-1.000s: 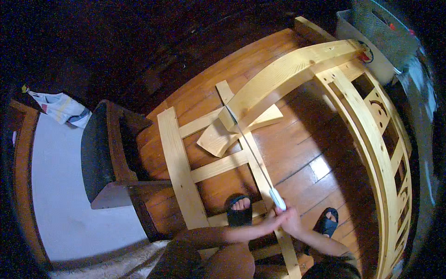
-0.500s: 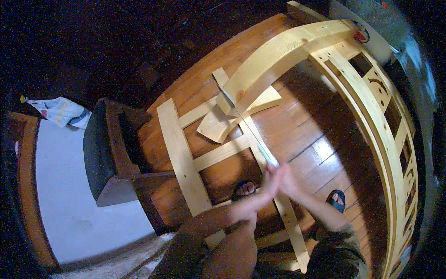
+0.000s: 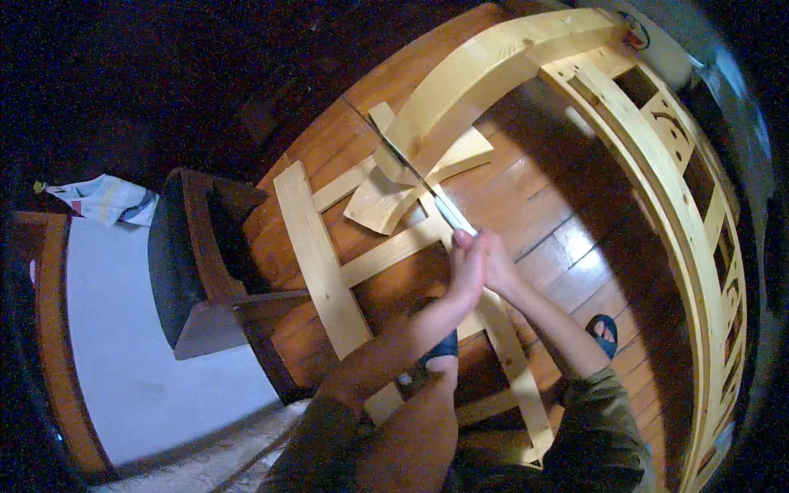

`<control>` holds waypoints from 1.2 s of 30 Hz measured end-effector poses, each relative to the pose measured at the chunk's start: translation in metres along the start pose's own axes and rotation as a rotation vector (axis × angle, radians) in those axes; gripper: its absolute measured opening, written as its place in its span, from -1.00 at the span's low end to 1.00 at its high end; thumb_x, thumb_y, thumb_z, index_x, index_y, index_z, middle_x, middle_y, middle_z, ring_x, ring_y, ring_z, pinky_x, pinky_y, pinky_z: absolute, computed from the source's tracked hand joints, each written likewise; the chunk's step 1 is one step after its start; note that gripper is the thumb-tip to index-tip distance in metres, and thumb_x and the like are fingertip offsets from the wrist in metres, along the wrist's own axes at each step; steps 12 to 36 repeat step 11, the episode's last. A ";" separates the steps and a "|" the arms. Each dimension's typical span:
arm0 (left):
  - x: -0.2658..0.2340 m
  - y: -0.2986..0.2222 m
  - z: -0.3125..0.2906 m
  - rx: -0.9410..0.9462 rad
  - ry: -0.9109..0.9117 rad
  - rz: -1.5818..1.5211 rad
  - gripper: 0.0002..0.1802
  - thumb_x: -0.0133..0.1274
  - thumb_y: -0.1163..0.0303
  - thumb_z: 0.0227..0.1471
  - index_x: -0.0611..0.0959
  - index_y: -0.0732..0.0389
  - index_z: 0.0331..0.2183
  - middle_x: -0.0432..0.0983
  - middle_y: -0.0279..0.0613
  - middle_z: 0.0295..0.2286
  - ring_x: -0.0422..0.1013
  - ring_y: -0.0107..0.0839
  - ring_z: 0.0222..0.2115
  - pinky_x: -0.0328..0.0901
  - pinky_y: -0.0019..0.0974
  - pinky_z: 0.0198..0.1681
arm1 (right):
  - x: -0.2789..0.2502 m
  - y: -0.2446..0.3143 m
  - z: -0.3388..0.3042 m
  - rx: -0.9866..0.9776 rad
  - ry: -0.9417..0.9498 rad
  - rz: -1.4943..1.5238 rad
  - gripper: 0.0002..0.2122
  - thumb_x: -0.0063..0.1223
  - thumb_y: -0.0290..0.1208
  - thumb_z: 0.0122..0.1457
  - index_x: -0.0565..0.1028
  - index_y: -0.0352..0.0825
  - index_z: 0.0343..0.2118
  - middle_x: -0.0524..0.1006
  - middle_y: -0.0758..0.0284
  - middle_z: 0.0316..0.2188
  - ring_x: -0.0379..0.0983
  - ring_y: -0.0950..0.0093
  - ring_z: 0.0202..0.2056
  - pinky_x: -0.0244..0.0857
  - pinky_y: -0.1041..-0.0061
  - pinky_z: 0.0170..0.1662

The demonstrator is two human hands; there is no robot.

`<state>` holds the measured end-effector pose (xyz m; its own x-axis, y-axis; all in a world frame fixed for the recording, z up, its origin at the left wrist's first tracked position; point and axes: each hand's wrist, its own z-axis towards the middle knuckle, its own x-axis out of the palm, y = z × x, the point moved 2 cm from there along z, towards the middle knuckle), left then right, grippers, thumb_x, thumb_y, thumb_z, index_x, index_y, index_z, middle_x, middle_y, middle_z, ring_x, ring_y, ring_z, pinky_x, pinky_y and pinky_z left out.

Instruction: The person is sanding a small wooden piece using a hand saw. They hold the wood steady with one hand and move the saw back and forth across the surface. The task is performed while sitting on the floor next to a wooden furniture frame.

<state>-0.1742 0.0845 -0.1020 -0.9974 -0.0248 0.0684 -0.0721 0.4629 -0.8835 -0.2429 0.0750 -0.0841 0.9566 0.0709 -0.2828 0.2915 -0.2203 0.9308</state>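
Note:
Both my hands are wrapped together round the lower end of a hand saw [image 3: 449, 210] with a pale handle and a long thin blade. My left hand [image 3: 468, 269] and my right hand [image 3: 498, 264] press against each other, closed on the handle. The blade runs up and leftward across the end of a thick pale wooden beam [image 3: 460, 94], seemingly set in the wood near its tip. How deep it sits I cannot tell. Beneath that end lie curved wooden offcuts [image 3: 380, 204], resting on a wooden frame [image 3: 316, 251] on the floor.
A long slatted wooden panel with cut-out shapes [image 3: 670, 189] curves along the right side, joined to the beam. On the left stand a dark padded chair [image 3: 177, 263] and a white surface [image 3: 148, 329] bearing a crumpled bag [image 3: 107, 200]. My sandalled foot [image 3: 604, 333] is on the plank floor [image 3: 567, 238].
Both hands and the saw have moved up and away from me along the blade's line, with more of the blade past the beam. My left foot has shifted slightly.

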 end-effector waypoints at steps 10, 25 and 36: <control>0.002 0.005 -0.020 0.024 0.143 0.097 -0.63 0.00 0.18 -0.10 0.34 0.27 -0.38 0.32 -0.22 -0.47 0.27 -0.44 -0.43 0.23 -0.33 -0.36 | 0.013 -0.040 -0.016 0.095 -0.040 0.142 -0.68 -0.10 -0.16 0.09 0.45 -0.37 -0.39 0.47 0.22 -0.64 0.35 0.49 -0.57 0.24 0.38 -0.51; 0.005 0.008 -0.021 0.015 0.138 0.089 -0.63 0.00 0.18 -0.10 0.34 0.27 -0.38 0.32 -0.22 -0.47 0.27 -0.44 -0.43 0.23 -0.33 -0.36 | 0.019 -0.033 0.011 0.109 -0.023 0.134 -0.68 -0.10 -0.13 0.09 0.46 -0.36 -0.36 0.49 0.22 -0.62 0.36 0.50 -0.55 0.25 0.37 -0.49; 0.005 0.008 -0.021 0.015 0.138 0.089 -0.63 0.00 0.18 -0.10 0.34 0.27 -0.38 0.32 -0.22 -0.47 0.27 -0.44 -0.43 0.23 -0.33 -0.36 | 0.019 -0.033 0.011 0.109 -0.023 0.134 -0.68 -0.10 -0.13 0.09 0.46 -0.36 -0.36 0.49 0.22 -0.62 0.36 0.50 -0.55 0.25 0.37 -0.49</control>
